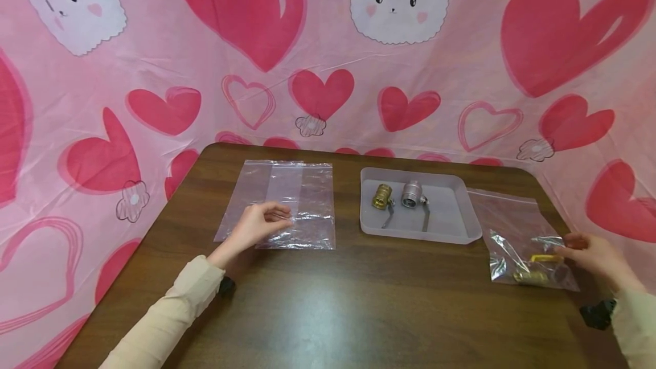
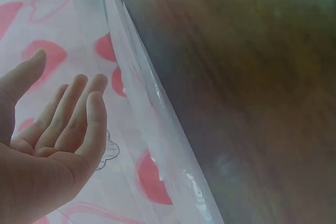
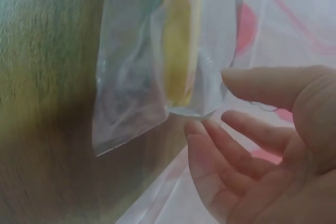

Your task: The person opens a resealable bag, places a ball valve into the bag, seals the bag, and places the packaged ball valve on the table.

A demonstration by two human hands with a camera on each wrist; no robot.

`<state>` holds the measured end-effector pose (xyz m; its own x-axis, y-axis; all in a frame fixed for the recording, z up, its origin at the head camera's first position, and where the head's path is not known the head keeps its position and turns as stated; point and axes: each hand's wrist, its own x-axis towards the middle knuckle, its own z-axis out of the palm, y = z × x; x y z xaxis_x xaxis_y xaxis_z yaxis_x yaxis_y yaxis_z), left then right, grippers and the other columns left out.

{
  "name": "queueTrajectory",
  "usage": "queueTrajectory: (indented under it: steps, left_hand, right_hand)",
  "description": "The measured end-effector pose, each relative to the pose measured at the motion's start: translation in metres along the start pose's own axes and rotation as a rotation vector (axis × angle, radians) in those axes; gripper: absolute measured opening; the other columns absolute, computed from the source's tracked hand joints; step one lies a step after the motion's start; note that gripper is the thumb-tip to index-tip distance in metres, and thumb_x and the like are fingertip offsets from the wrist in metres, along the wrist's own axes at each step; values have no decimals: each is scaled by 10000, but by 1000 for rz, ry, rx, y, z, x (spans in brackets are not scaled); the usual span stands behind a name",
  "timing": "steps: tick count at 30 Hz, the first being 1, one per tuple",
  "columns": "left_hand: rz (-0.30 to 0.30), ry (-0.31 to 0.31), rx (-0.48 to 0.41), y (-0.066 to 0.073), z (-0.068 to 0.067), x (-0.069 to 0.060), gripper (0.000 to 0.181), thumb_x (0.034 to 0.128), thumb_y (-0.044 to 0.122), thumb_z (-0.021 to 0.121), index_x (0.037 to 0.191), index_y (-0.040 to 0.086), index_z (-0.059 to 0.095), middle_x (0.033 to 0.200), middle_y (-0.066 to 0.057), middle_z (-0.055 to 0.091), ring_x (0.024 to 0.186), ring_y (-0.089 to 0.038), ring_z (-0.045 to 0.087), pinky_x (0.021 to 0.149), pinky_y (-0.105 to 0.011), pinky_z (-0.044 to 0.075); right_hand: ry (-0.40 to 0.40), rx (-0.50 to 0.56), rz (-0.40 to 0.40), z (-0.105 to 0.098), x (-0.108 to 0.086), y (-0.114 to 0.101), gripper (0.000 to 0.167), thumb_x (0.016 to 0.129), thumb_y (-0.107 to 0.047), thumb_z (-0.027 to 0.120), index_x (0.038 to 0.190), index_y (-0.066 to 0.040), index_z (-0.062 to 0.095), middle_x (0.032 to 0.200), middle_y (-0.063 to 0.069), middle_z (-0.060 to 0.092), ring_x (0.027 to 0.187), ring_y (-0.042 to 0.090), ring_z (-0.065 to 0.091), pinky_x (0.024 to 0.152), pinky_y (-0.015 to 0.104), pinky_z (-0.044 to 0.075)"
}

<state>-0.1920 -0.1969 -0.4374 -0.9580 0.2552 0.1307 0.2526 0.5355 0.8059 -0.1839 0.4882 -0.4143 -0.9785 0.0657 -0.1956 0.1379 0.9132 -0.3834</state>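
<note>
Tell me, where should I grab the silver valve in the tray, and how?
I'd grip the silver ball valve by its thick, round body, coming straight down from above. The tray has raised walls around it, and the thin lever, sticking out toward the near wall, might swing if you pulled it.
</note>
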Motion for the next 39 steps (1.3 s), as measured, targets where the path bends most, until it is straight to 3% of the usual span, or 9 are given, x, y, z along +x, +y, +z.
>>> queueTrajectory:
  steps: [3,9,13,16,19,23,30,39]
  left_hand:
    - [2,9,4,-1,-3,3,324,856,146,775,1110,-41,703,1056,-176,752,935,-281,738,809,-312,597]
    - [-5,28,33,-6,-10,9,318,845,133,782,1100,-41,704,1043,-181,754,925,-286,740,778,-258,593]
    - [-12,29,70,-10,-17,15,326,842,149,788,1101,-32,707,1031,-168,759,916,-275,741,781,-275,595]
    - [-13,3,95,-12,-22,18,324,843,143,785,1097,-41,704,1028,-181,757,920,-291,740,798,-338,600]
    - [-11,-20,129,-14,-27,21,308,845,129,781,1084,-49,701,1025,-196,753,922,-309,736,816,-401,596]
    - [-21,-20,166,-15,-32,27,291,845,114,775,1075,-47,699,1016,-195,753,920,-316,735,824,-441,589]
    - [-42,11,194,-20,-36,39,319,848,139,769,1097,-46,694,1037,-201,749,943,-334,731,831,-460,582]
    - [-52,63,202,-29,-35,60,356,855,124,762,1146,-60,673,1076,-220,737,982,-353,722,875,-470,569]
  right_hand:
    - [66,-40,-5,0,-3,-4,621,932,-293,653,1138,263,468,1075,465,549,851,502,603,735,590,507]
    - [145,-20,-49,4,-13,-23,519,918,-229,666,1100,238,531,981,416,617,763,424,631,627,439,514]
    - [207,-30,-109,14,-18,-38,472,904,-212,674,1113,197,565,948,362,661,672,129,626,588,303,450]
    - [216,5,-151,22,-22,-51,463,905,-228,682,1140,158,578,972,345,676,645,-146,469,571,219,409]
    - [214,59,-185,30,-27,-65,449,908,-231,692,1158,125,584,1017,349,673,665,-257,385,564,136,399]
    - [224,83,-234,40,-33,-87,427,904,-221,706,1156,105,594,1012,322,681,696,-263,392,571,108,419]
    - [252,130,-352,62,-42,-132,316,868,-147,742,1098,46,643,907,219,723,693,-217,476,560,158,461]
    - [149,171,-495,87,-56,-185,222,884,-105,726,1075,-6,670,812,33,732,644,-41,616,539,202,482]
